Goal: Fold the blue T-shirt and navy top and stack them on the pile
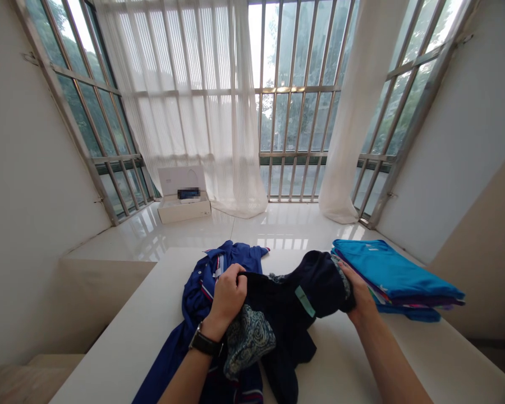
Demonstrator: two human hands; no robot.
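Observation:
A dark navy garment [286,303] with paisley-patterned parts and a pale green strip is bunched between my hands above the white table. My left hand [228,294], with a black watch on the wrist, is closed in a fist on its left part. On the opposite side, my right hand [359,289] grips the garment's right end, fingers partly hidden behind the cloth. What kind of garment it is cannot be made out. Behind and under my left forearm lies a crumpled blue polo shirt [196,292] with red and white trim.
At the table's right stands a stack of folded clothes [387,272], a bright blue one on top. An open white box [184,212] sits on the glossy sill [252,227] at the far left. Sheer curtains [185,112] hang before barred windows. White table [122,331] edges slope away on both sides.

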